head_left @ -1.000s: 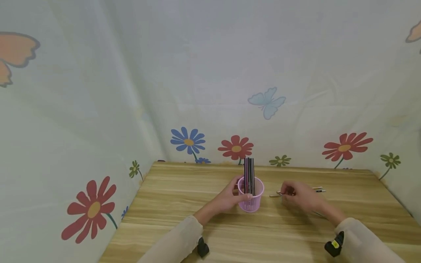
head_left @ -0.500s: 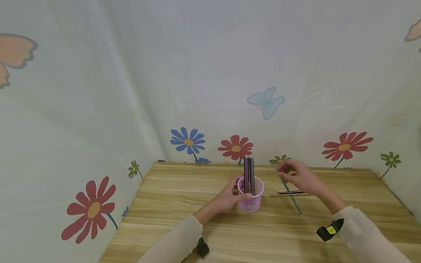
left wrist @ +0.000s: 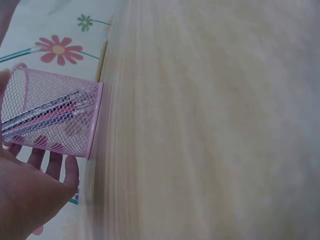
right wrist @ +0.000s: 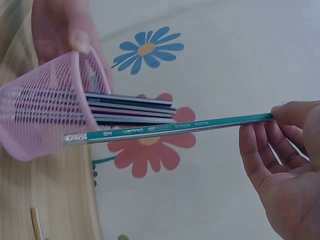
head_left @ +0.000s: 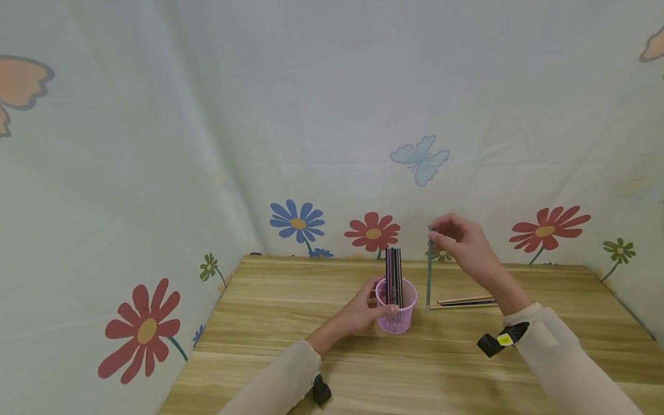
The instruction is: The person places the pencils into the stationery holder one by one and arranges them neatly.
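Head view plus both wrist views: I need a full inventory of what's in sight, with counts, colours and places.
Mesh cup: 1, pink, upright on the table
Pencils in the cup: several, mostly dark, some purple or pink; exact count unclear
Green pencil: 1, near-vertical right of the cup, eraser end down
Loose pencils: at least 3, two tan, one dark, lying right of the cup
Table: 1, wood-brown, under the cup
Backdrop: white, printed with flowers and butterflies, behind the table
Wrist cameras: 2, black, one per wrist
Sleeves: 2, pale beige, on both arms
Left hand: 1, gripping the cup
Right hand: 1, pinching the green pencil
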`<state>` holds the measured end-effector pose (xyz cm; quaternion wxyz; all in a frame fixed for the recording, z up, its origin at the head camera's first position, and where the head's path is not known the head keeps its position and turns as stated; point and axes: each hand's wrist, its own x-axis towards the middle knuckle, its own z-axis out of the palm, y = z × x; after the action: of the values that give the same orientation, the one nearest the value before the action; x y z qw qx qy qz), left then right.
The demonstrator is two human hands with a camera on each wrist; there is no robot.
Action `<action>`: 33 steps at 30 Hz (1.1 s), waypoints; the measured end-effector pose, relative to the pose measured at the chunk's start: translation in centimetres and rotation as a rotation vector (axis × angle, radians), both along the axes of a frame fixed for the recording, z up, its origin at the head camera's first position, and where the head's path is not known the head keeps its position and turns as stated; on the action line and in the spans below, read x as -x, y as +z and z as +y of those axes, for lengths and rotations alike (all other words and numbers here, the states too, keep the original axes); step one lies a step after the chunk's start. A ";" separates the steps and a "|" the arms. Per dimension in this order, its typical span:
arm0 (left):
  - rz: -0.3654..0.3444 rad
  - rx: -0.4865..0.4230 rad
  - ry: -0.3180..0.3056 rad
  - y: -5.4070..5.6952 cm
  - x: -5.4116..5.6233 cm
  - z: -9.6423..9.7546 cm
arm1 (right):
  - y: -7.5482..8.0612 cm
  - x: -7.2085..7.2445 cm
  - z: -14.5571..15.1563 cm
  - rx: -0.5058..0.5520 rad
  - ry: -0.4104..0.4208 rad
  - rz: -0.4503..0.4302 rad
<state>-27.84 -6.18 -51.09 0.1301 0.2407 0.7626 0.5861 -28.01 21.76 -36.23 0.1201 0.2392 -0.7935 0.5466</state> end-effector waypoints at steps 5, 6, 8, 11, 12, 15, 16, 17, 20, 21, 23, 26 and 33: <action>-0.001 0.005 -0.001 -0.1 0.0 -0.1 | 0.8 0.2 -1.5 0.110 0.003 -0.014; 0.000 0.005 -0.003 -0.1 0.0 -0.1 | 0.9 0.3 -1.7 0.126 0.003 -0.013; -0.001 0.002 -0.007 -0.1 0.1 0.0 | 0.9 0.4 -2.0 0.135 -0.003 -0.003; 0.000 -0.005 -0.015 -0.1 0.3 0.0 | 0.9 0.6 -2.3 0.152 -0.008 0.003; -0.001 -0.008 -0.016 -0.1 0.3 0.0 | 0.8 0.7 -2.3 0.157 -0.011 0.005; -0.004 -0.008 -0.013 0.0 0.2 0.0 | 0.7 1.0 -2.7 0.177 -0.010 -0.002; -0.005 -0.008 -0.011 0.0 0.2 0.0 | 0.6 1.1 -2.9 0.176 -0.009 -0.002; -0.006 -0.007 -0.010 0.0 0.1 0.0 | 0.4 1.1 -3.0 0.170 -0.010 -0.009; -0.005 -0.006 -0.008 0.1 0.1 -0.1 | -0.7 1.4 -3.5 0.142 -0.015 -0.038; -0.006 -0.006 -0.008 0.1 0.1 -0.1 | -1.1 1.4 -3.7 0.128 -0.019 -0.050; -0.008 -0.011 -0.012 0.1 0.2 -0.1 | -2.0 1.4 -3.9 0.106 -0.024 -0.083; -0.017 -0.026 -0.016 0.1 0.2 0.0 | -3.3 1.5 -4.3 0.081 -0.024 -0.118; -0.019 -0.045 -0.024 0.1 0.2 0.0 | -5.2 1.8 -4.7 0.060 -0.025 -0.156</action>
<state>-28.06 -6.19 -51.00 0.1390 0.2472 0.7451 0.6037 -29.81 17.10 -41.48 0.0716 0.1823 -0.7866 0.5855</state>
